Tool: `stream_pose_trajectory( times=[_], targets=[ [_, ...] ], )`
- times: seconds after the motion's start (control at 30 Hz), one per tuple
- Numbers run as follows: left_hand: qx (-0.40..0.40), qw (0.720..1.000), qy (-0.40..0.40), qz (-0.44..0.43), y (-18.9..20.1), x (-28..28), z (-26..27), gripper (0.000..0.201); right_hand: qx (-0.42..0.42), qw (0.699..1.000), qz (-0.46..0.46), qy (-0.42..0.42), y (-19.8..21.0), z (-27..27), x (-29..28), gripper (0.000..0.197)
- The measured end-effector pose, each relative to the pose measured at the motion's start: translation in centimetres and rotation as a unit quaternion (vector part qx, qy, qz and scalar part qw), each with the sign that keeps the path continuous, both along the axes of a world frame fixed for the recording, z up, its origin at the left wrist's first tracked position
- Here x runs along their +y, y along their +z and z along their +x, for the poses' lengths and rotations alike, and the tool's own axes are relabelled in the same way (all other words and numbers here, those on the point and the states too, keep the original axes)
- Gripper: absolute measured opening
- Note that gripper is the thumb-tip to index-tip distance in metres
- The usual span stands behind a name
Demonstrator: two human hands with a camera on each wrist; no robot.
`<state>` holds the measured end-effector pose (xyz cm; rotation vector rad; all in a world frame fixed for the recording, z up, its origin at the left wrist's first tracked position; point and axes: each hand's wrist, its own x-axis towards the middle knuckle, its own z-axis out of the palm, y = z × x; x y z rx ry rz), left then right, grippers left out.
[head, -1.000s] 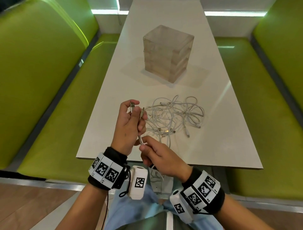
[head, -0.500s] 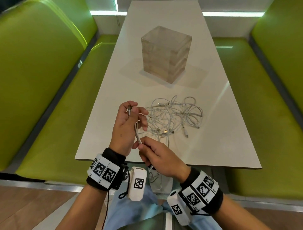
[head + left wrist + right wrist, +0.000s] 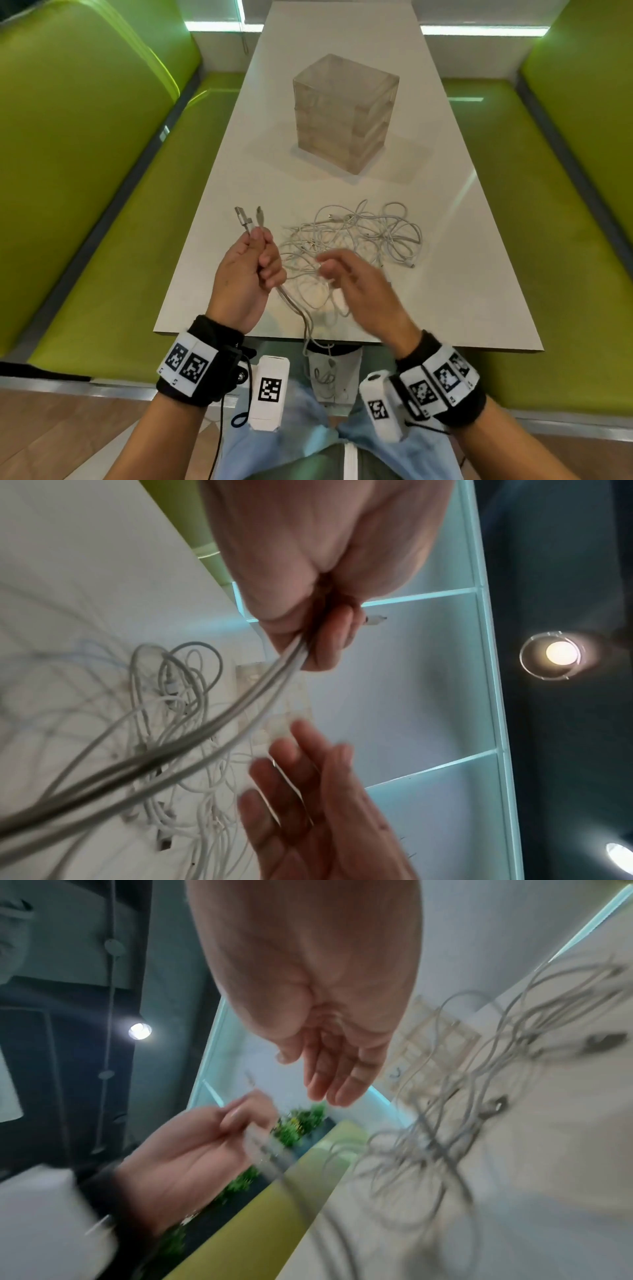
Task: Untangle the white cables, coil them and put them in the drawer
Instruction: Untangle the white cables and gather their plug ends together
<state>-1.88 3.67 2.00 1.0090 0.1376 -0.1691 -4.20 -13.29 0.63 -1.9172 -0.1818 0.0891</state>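
A tangle of white cables (image 3: 363, 236) lies on the white table (image 3: 342, 85), also in the left wrist view (image 3: 171, 723) and the right wrist view (image 3: 479, 1096). My left hand (image 3: 250, 270) grips one white cable (image 3: 294, 305) near both its ends; two plugs (image 3: 248, 219) stick up above the fist. The doubled cable (image 3: 240, 710) runs down over the table's near edge. My right hand (image 3: 346, 277) hovers blurred over the tangle's near side, fingers extended (image 3: 329, 1074), holding nothing. A clear drawer box (image 3: 346, 109) stands farther back on the table.
Green benches (image 3: 102, 205) run along both sides of the table, the right one (image 3: 548, 222) too. A small white bin (image 3: 332, 377) with cable in it sits under the table's near edge, by my knees.
My right hand let go of the cable below the left hand and moved up and right over the tangle, fingers now spread. The left hand raised the cable ends; both plugs now show.
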Motion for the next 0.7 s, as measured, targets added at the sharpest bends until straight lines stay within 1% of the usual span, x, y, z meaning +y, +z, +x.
stream_pose_trajectory(
  times=[0.03,0.07,0.13,0.17,0.2,0.23,0.27,0.3,0.37,0.43,0.47,0.5,0.53,0.57,0.6,0.63,0.7],
  targets=[
    [0.004,1.000,0.003,-0.006,0.0,0.2,0.1,0.025,-0.009,0.999,-0.024,-0.035,0.1,0.7,-1.1,0.019],
    [0.008,1.000,0.002,-0.007,0.1,0.4,0.1,0.025,-0.009,0.996,-0.067,-0.050,0.1,1.3,-2.2,0.018],
    [0.009,1.000,-0.006,0.014,0.1,0.4,0.2,0.023,0.030,0.981,-0.186,-0.032,-0.8,2.6,-4.2,0.017],
    [0.001,0.999,-0.011,0.040,0.0,0.3,0.1,0.019,0.059,0.968,-0.245,-0.023,-1.3,3.0,-5.0,0.016],
    [-0.008,0.998,-0.015,0.066,0.0,0.2,0.0,0.016,0.081,0.955,-0.284,-0.020,-1.9,3.1,-5.5,0.015],
    [-0.011,0.996,-0.016,0.083,-0.1,0.1,0.0,0.014,0.088,0.950,-0.297,-0.024,-2.2,3.0,-5.8,0.012],
    [-0.007,0.996,-0.018,0.089,-0.2,0.0,-0.1,0.014,0.075,0.955,-0.287,-0.029,-2.4,2.7,-5.9,0.008],
    [0.000,0.996,-0.017,0.088,-0.3,-0.1,-0.1,0.015,0.044,0.963,-0.263,-0.027,-2.2,2.2,-5.6,0.004],
    [0.010,0.997,-0.019,0.079,-0.5,-0.2,-0.1,0.022,-0.028,0.973,-0.230,0.003,-1.8,1.1,-4.1,0.008],
    [0.017,0.997,-0.024,0.067,-0.6,-0.4,-0.1,0.026,-0.055,0.968,-0.237,0.059,-1.9,0.2,-2.2,0.016],
    [0.019,0.997,-0.026,0.064,-0.7,-0.5,-0.1,0.027,-0.048,0.957,-0.270,0.091,-2.3,0.0,-1.4,0.020],
    [0.022,0.997,-0.026,0.063,-0.7,-0.5,-0.1,0.028,-0.036,0.937,-0.326,0.119,-2.8,-0.1,-0.7,0.026],
    [0.023,0.997,-0.026,0.066,-0.6,-0.4,-0.1,0.029,-0.022,0.909,-0.392,0.140,-3.5,0.0,-0.3,0.032],
    [0.023,0.997,-0.025,0.071,-0.6,-0.3,-0.1,0.029,-0.010,0.883,-0.443,0.153,-4.0,0.2,-0.2,0.038],
    [0.022,0.996,-0.025,0.078,-0.6,-0.2,-0.1,0.029,0.000,0.872,-0.466,0.151,-4.4,0.4,-0.3,0.042],
    [0.021,0.996,-0.026,0.084,-0.6,-0.1,-0.1,0.029,0.007,0.872,-0.469,0.139,-4.6,0.5,-0.5,0.040],
    [0.021,0.995,-0.025,0.090,-0.7,0.1,-0.1,0.029,-0.009,0.884,-0.455,0.110,-4.9,0.7,-0.7,0.030]
  ],
)
